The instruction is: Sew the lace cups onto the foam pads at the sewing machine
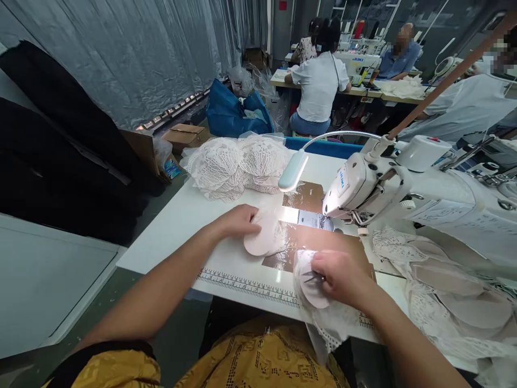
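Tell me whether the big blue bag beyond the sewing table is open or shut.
Open: the blue bag's mouth gapes, and pale material shows inside.

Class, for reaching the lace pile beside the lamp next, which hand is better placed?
Probably the left hand, nearer the lace pile, though holding a pale pad; the right hand is farther away.

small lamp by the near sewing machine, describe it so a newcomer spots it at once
Find the large white sewing machine on the right of the near table. From its top, a thin metal neck arches left to the lamp, which hangs beside the heaped lace. It is a smooth, pale paddle shape, unlike the bulky machine head, which bears a blue logo.
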`<action>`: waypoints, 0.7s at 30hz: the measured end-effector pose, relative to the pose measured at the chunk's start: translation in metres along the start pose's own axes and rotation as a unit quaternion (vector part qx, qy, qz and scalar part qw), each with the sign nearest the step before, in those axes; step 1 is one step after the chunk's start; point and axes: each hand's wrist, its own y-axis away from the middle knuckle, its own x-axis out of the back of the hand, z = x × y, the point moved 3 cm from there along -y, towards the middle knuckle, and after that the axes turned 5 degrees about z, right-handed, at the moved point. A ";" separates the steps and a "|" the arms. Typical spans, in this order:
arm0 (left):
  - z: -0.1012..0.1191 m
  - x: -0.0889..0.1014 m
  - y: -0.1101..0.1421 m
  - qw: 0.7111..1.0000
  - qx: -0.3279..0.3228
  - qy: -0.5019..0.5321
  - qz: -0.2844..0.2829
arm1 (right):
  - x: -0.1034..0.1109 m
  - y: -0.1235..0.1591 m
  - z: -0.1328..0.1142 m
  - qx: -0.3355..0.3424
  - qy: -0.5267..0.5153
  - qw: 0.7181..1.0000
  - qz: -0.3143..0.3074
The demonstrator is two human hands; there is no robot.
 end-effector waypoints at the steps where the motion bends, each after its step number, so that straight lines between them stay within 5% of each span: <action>1: 0.000 -0.004 0.003 0.999 -0.003 0.030 -0.028 | 0.003 0.002 0.005 -0.025 -0.026 0.999 0.001; 7: 0.006 -0.025 0.013 0.956 -0.014 0.250 -0.153 | 0.012 -0.008 0.016 -0.166 -0.293 0.937 0.086; 13: 0.008 -0.032 0.015 0.937 -0.002 0.309 -0.160 | -0.005 -0.034 0.002 -0.140 -0.437 0.887 0.060; 17: 0.008 -0.029 0.019 0.938 -0.015 0.300 -0.171 | -0.014 -0.036 -0.001 -0.125 -0.484 0.864 0.057; 21: 0.017 -0.015 0.022 0.967 -0.078 0.171 -0.172 | -0.015 -0.031 0.001 -0.129 -0.486 0.863 0.051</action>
